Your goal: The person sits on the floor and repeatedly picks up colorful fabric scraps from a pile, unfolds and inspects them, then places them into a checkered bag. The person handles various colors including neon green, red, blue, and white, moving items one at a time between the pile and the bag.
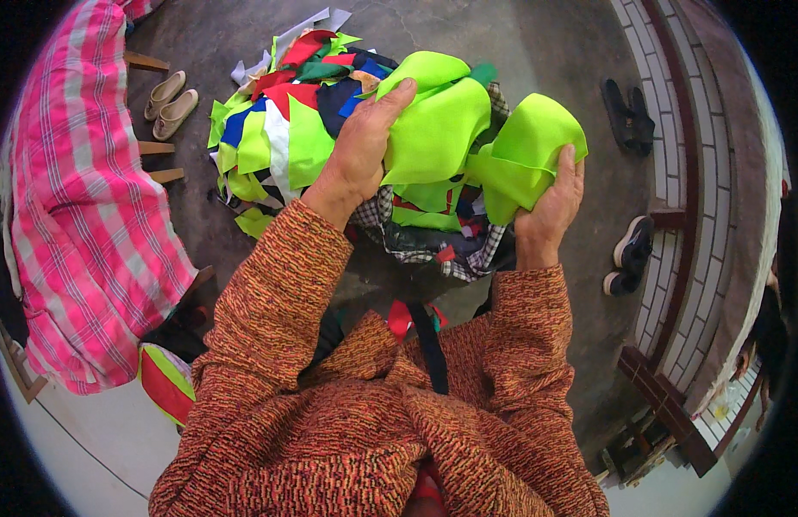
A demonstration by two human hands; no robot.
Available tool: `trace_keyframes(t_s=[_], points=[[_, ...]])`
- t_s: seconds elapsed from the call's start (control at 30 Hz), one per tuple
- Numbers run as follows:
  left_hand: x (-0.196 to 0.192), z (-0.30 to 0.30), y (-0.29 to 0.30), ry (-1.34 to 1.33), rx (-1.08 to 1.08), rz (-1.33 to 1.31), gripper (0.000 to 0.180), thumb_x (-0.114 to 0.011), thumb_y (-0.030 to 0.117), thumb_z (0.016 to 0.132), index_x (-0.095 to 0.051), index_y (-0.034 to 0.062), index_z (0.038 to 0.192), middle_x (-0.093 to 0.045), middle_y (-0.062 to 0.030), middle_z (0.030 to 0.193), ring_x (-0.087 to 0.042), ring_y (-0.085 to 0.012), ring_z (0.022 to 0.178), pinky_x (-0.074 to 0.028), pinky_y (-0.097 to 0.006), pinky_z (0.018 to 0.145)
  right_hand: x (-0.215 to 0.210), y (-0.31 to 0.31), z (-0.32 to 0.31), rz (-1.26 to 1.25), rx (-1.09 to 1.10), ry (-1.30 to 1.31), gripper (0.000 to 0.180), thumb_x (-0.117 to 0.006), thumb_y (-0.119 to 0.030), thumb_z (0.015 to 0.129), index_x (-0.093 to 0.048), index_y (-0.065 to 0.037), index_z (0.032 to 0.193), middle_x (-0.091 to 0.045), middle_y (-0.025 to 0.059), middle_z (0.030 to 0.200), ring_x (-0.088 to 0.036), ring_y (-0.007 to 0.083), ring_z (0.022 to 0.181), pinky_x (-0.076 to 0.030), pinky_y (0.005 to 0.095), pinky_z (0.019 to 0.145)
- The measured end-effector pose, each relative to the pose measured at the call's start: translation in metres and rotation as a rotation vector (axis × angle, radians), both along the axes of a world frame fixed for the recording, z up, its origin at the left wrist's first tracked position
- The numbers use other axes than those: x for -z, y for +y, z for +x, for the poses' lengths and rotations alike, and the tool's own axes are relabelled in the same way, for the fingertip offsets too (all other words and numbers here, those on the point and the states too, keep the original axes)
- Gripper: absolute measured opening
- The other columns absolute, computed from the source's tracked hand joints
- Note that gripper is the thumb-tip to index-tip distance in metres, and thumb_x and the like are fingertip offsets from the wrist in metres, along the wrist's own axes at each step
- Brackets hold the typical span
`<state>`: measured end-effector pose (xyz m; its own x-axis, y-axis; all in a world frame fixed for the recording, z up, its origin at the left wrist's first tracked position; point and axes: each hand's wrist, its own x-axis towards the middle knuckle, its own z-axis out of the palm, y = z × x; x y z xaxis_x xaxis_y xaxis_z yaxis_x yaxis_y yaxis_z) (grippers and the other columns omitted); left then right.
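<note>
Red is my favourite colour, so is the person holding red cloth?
No, the left hand and the right hand both hold yellow-green cloth.

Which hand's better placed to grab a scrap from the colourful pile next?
Probably the left hand: it's nearer the colourful pile, while the right hand is farther away. Both hold green fabric.

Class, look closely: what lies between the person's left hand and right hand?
In the head view, lime-green cloth lies between the left hand and the right hand.
</note>
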<state>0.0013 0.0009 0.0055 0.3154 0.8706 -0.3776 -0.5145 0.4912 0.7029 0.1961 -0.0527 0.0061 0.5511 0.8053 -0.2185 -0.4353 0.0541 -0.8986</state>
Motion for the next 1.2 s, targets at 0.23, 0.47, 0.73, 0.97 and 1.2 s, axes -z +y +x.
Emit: trace_keyframes(t_s=[0.23,0.47,0.73,0.97,1.2], points=[[-0.008,-0.001,-0.002,-0.040,0.025,0.009,0.041,-0.044,0.030,0.094,-0.051,-0.0016,0.120,-0.060,-0.0125,0.113,-0.062,-0.0205,0.097,-0.050,-0.032,0.085,0.007,0.001,0.000,0.056,-0.027,-0.030,0.023,-0.051,-0.016,0.091,-0.058,0.000,0.107,-0.062,0.0062,0.099,-0.060,0.0139,0.086,-0.048,0.0269,0.077],[-0.008,0.000,-0.002,-0.140,-0.027,-0.030,0.035,-0.052,0.027,0.091,-0.057,0.0001,0.112,-0.062,-0.0092,0.105,-0.062,-0.0150,0.091,-0.050,-0.028,0.079,0.004,0.000,-0.003,0.040,-0.019,-0.029,0.022,-0.053,-0.016,0.091,-0.059,0.000,0.104,-0.063,0.0062,0.099,-0.060,0.0130,0.086,-0.048,0.0262,0.077],[-0.017,-0.003,-0.001,-0.054,-0.072,0.030,0.034,-0.052,0.028,0.091,-0.057,0.0016,0.112,-0.063,-0.0083,0.103,-0.064,-0.0149,0.087,-0.051,-0.027,0.076,0.009,0.001,-0.001,0.074,-0.009,-0.053,0.021,-0.053,-0.014,0.091,-0.060,0.001,0.104,-0.064,0.0063,0.097,-0.060,0.0121,0.084,-0.048,0.0250,0.075],[-0.015,-0.004,-0.004,-0.011,-0.031,0.049,0.033,-0.057,0.023,0.087,-0.057,0.0011,0.112,-0.064,-0.0081,0.102,-0.063,-0.0148,0.088,-0.050,-0.026,0.077,0.012,0.001,0.000,0.073,-0.014,-0.056,0.020,-0.054,-0.012,0.089,-0.058,0.001,0.104,-0.063,0.0070,0.098,-0.060,0.0143,0.087,-0.047,0.0259,0.079],[-0.021,0.001,-0.008,-0.045,0.114,0.185,0.039,-0.059,0.024,0.084,-0.053,0.0002,0.114,-0.059,-0.0090,0.109,-0.058,-0.0165,0.099,-0.046,-0.028,0.085,0.017,0.001,0.004,0.101,-0.031,-0.183,0.015,-0.056,-0.016,0.089,-0.061,-0.002,0.088,-0.064,0.0053,0.089,-0.056,0.0095,0.075,-0.045,0.0246,0.073]])
